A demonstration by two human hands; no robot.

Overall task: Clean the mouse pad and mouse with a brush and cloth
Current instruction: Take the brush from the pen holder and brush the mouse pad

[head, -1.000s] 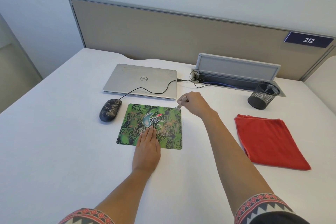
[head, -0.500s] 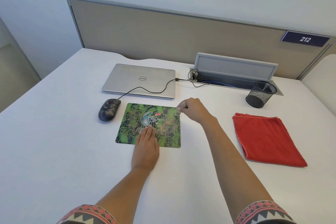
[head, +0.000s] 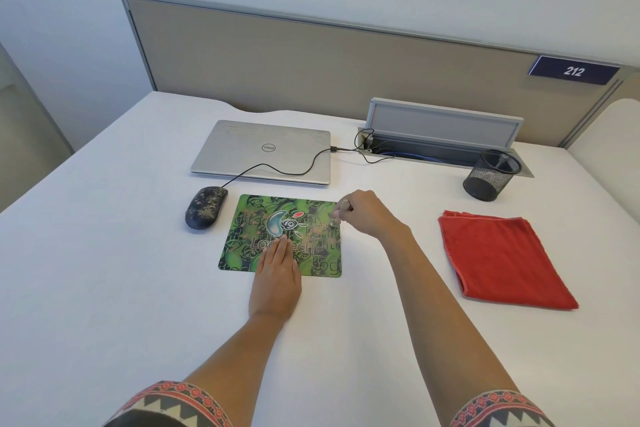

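A green patterned mouse pad [head: 249,236] lies on the white desk, with brownish dust near its middle and right side. My left hand [head: 275,279] presses flat on the pad's front edge, fingers straight. My right hand [head: 367,215] grips a small brush [head: 337,217] whose bristles touch the pad's right edge. A dark, dusty wired mouse [head: 206,206] sits just left of the pad. A folded red cloth [head: 502,258] lies on the desk to the right.
A shut silver laptop [head: 263,151] sits behind the pad, with the mouse cable [head: 277,168] running across it to a cable tray [head: 443,135]. A black mesh pen cup [head: 491,175] stands behind the cloth. A partition [head: 311,55] bounds the desk's far edge.
My right hand has carried the brush from the pad's upper right corner down along its right edge. My left hand has stayed flat on the pad.
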